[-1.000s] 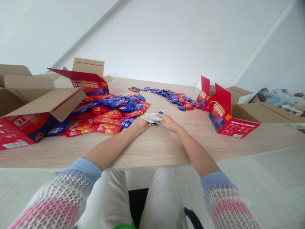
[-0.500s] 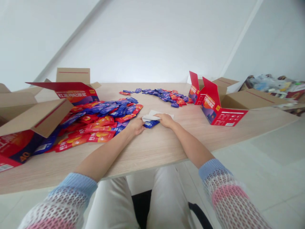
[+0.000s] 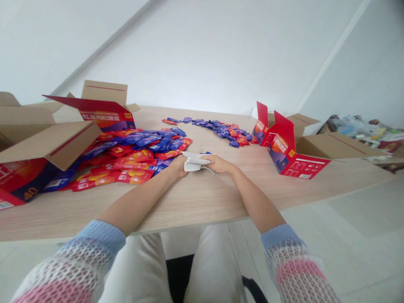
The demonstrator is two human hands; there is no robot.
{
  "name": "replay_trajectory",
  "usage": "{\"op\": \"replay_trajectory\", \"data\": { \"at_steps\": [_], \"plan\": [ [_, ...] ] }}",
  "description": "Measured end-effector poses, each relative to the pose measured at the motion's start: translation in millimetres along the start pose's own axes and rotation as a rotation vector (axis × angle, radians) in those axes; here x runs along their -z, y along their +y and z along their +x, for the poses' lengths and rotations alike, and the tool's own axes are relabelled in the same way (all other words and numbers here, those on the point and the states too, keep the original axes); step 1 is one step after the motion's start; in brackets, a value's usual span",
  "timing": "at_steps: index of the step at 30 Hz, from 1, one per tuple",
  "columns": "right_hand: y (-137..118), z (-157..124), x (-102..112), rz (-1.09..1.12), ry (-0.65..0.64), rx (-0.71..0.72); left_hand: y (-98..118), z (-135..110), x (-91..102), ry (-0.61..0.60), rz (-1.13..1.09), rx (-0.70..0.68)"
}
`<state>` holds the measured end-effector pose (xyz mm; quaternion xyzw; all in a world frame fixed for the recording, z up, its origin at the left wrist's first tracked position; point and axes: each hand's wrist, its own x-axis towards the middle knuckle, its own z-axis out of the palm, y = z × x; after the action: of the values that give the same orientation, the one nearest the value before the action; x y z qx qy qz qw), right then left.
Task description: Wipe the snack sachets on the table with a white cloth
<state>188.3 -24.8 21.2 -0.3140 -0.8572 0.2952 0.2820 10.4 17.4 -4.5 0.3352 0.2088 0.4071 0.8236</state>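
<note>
A folded white cloth (image 3: pixel 195 161) lies between my two hands, just above the tabletop. My right hand (image 3: pixel 219 164) is closed on it, fingers pressed along its right part. My left hand (image 3: pixel 180 166) is closed at the left end of a blue sachet, its fingertips partly behind the cloth. Most of that sachet is hidden by the cloth; a small blue edge (image 3: pixel 206 153) shows at the top. Right beside my left hand lies a large heap of red and blue sachets (image 3: pixel 135 158).
Open red cartons stand at the left, one near (image 3: pixel 27 179) and one farther back (image 3: pixel 105 120). Two more, a near carton (image 3: pixel 296 162) and a far carton (image 3: pixel 263 128), stand at the right. A second group of sachets (image 3: pixel 221 129) lies toward the back of the wooden table (image 3: pixel 202 202).
The cloth has moved from lying flat over the sachet to hanging folded in front of it, covering most of it. The view has tilted slightly. Both hands stay close together.
</note>
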Motion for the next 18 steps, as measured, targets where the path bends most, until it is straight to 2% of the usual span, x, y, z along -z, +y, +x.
{"op": "replay_trajectory", "data": {
  "at_steps": [5, 11, 15, 18],
  "plan": [
    [23.7, -3.4, 7.4, -0.162, 0.131, -0.131, 0.6, 2.0, -2.4, 0.024, 0.075, 0.064],
    [48.4, -24.9, 27.9, -0.438, 0.207, -0.365, 0.9, -3.7, -2.2, 0.049, 0.154, 0.03],
    [46.1, -30.8, 28.8, -0.549, 0.204, -0.435, 4.4, -9.3, -5.0, 0.077, 0.135, 0.024],
    [32.3, -25.7, 20.3, -0.568, 0.169, -0.381, 8.0, -10.6, -6.9, 0.053, 0.058, 0.053]
  ]
}}
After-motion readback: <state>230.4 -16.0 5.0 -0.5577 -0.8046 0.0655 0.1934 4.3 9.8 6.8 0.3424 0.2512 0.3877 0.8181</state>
